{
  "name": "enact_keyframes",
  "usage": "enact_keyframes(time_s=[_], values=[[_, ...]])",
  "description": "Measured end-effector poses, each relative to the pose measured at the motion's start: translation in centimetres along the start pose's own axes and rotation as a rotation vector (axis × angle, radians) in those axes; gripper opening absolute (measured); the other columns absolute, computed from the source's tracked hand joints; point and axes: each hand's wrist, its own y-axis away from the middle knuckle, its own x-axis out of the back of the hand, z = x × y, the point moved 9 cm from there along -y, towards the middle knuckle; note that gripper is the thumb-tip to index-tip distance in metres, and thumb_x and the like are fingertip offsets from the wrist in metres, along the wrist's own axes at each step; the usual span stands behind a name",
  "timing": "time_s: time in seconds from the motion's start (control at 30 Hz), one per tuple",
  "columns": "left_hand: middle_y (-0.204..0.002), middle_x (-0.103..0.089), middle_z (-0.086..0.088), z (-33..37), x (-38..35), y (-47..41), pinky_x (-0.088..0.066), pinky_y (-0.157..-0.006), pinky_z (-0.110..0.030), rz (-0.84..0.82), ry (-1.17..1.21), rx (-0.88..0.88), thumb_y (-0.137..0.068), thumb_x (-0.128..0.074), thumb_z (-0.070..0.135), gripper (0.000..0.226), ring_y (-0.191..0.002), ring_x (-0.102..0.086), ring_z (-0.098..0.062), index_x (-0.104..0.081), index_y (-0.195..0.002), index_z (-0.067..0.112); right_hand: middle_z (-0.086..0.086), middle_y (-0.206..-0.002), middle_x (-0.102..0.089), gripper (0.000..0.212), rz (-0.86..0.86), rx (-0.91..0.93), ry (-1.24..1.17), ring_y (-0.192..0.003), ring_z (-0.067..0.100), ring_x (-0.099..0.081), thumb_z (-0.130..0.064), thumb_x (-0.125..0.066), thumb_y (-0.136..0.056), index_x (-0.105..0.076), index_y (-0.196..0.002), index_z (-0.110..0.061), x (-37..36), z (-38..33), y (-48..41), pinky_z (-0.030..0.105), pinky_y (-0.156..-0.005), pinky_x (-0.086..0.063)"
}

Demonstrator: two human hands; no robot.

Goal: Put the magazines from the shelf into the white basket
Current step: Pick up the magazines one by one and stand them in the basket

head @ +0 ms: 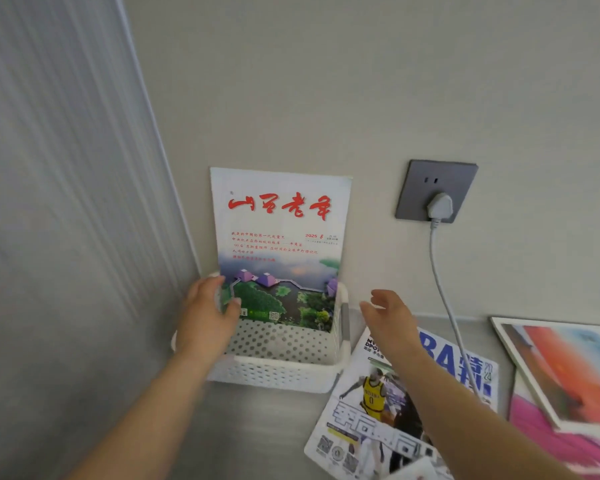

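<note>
A white perforated basket (284, 374) sits on the grey shelf against the wall. A magazine with red Chinese title and a landscape picture (279, 237) stands upright inside it, leaning on the wall. My left hand (207, 318) rests at the basket's left rim, thumb touching the magazine's lower left corner. My right hand (390, 322) hovers open just right of the basket, holding nothing. A basketball magazine (364, 410) lies flat on the shelf under my right forearm.
A grey wall socket (418, 188) holds a white plug (440, 206), and its cable (444, 299) hangs down behind my right arm. Two colourful magazines, orange-red (568, 372) and pink (551, 441), lie at the right. A ribbed grey panel (66, 202) closes the left side.
</note>
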Motion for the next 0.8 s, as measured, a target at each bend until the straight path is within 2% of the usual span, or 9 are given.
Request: enact_keyframes(time_s=[0.1,0.17,0.23,0.37,0.43,0.5,0.6,0.67,0.8], values=[[-0.123,-0.055,-0.015,1.8,0.4,6.8,-0.027,-0.094,-0.016,-0.015,0.081,-0.154,-0.077,-0.063,0.003,0.034,-0.115,-0.048,-0.025,-0.058,-0.110,0.004,0.007,-0.121,-0.059,0.035,-0.004,0.020,0.177,-0.103,0.024,-0.059,-0.022,-0.049,-0.088,-0.048,-0.124,-0.019,3.1,3.2,5.3,0.032,-0.084,-0.047],[-0.126,-0.054,-0.012,0.7,-0.7,11.6,-0.026,-0.097,-0.017,-0.150,0.070,-0.113,-0.077,-0.063,0.002,0.034,-0.118,-0.046,-0.021,-0.059,-0.111,0.006,0.009,-0.116,-0.063,0.032,0.042,0.031,0.298,-0.097,0.027,-0.062,-0.018,-0.052,-0.086,-0.054,-0.119,-0.018,5.6,5.7,9.1,0.041,-0.088,-0.050],[-0.130,-0.051,-0.012,-1.5,-2.2,16.2,-0.028,-0.101,-0.023,-0.305,0.009,-0.014,-0.079,-0.061,0.005,0.037,-0.122,-0.045,-0.022,-0.055,-0.116,0.006,0.008,-0.124,-0.059,0.035,0.030,0.039,0.450,-0.111,0.026,-0.055,-0.023,-0.053,-0.087,-0.053,-0.121,-0.016,7.1,8.7,12.9,0.038,-0.098,-0.041],[-0.140,-0.040,-0.008,-2.3,-4.8,23.7,-0.026,-0.105,-0.021,-0.526,-0.108,0.007,-0.084,-0.058,0.020,0.050,-0.129,-0.038,-0.018,-0.041,-0.129,0.010,-0.004,-0.147,-0.031,0.055,-0.127,0.063,0.607,-0.135,0.014,-0.028,-0.038,-0.048,-0.086,-0.029,-0.136,-0.025,6.0,13.9,20.1,0.027,-0.111,-0.019],[-0.141,-0.040,-0.007,-1.8,-5.4,26.3,-0.027,-0.106,-0.023,-0.544,-0.104,0.072,-0.084,-0.057,0.023,0.051,-0.129,-0.037,-0.018,-0.038,-0.131,0.012,-0.006,-0.152,-0.015,0.067,-0.213,0.022,0.635,-0.139,0.012,-0.017,-0.042,-0.047,-0.084,-0.014,-0.140,-0.026,4.9,16.2,22.8,0.028,-0.114,-0.013],[-0.132,-0.052,-0.004,-1.2,-5.5,28.6,-0.038,-0.102,-0.032,-0.512,-0.066,0.132,-0.081,-0.059,0.022,0.044,-0.120,-0.047,-0.019,-0.047,-0.122,0.018,-0.004,-0.154,-0.006,0.076,-0.239,-0.044,0.663,-0.141,0.015,-0.010,-0.046,-0.046,-0.083,-0.002,-0.142,-0.024,4.5,18.0,24.8,0.031,-0.116,-0.007],[-0.122,-0.060,-0.002,-0.7,-6.6,31.9,-0.045,-0.097,-0.035,-0.544,-0.083,0.143,-0.073,-0.062,0.017,0.045,-0.112,-0.054,-0.020,-0.051,-0.117,0.019,-0.001,-0.155,-0.005,0.079,-0.212,-0.043,0.676,-0.142,0.017,-0.006,-0.048,-0.045,-0.085,0.000,-0.143,-0.018,5.1,18.8,26.3,0.032,-0.116,-0.002],[-0.120,-0.060,-0.006,-1.0,-6.8,32.7,-0.048,-0.092,-0.034,-0.510,0.058,0.266,-0.073,-0.061,0.006,0.044,-0.107,-0.056,-0.023,-0.052,-0.114,0.015,-0.001,-0.154,-0.010,0.077,-0.194,-0.035,0.625,-0.142,0.019,-0.010,-0.043,-0.048,-0.085,-0.003,-0.143,-0.020,5.4,18.2,26.2,0.033,-0.116,-0.006],[-0.084,-0.072,-0.002,0.4,-6.4,33.2,-0.052,-0.053,-0.024,-0.472,0.645,0.545,-0.075,-0.050,-0.015,0.039,-0.073,-0.067,-0.018,-0.056,-0.107,0.005,-0.001,-0.151,-0.021,0.067,-0.164,-0.059,0.571,-0.138,0.021,-0.020,-0.029,-0.048,-0.087,-0.010,-0.142,-0.022,6.1,17.5,26.0,0.034,-0.114,-0.014]])
